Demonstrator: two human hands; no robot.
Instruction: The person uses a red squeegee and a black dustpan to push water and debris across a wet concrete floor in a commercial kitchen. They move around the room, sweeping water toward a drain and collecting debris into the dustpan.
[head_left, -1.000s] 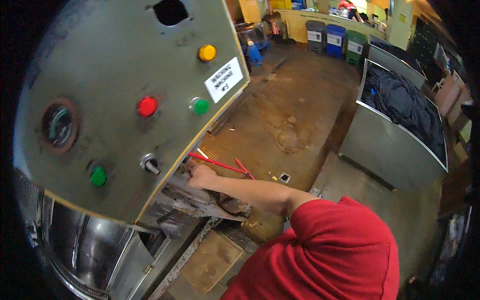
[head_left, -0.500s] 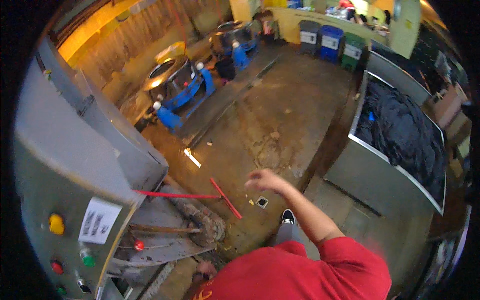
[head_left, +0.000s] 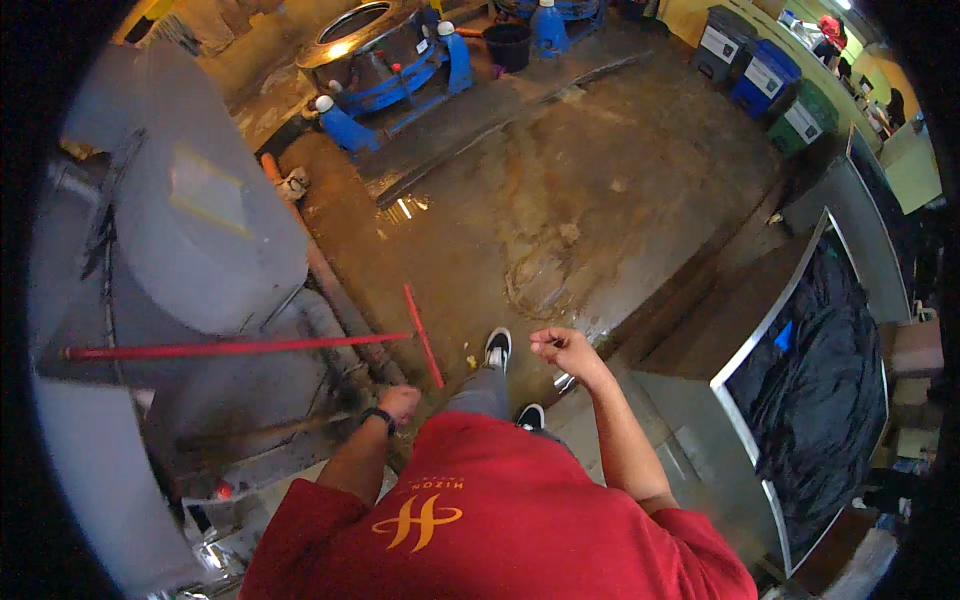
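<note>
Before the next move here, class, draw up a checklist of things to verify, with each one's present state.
1. Left hand free of the red rod: ok, it sits below the rod, apart from it.
2. Right hand empty: ok, the fingers are loosely curled on nothing visible.
3. Footing: not ok, the floor looks wet and stained around the shoes.
4. Metal cart clear of the right arm: ok, beside it, not touching.
5. Machine stopped: cannot tell.

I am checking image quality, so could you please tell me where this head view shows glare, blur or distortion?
Head view: glare on the wet floor below the blue machine; fisheye bends the metal cart rim; black vignette at the corners; left hand and right hand reasonably sharp.
</note>
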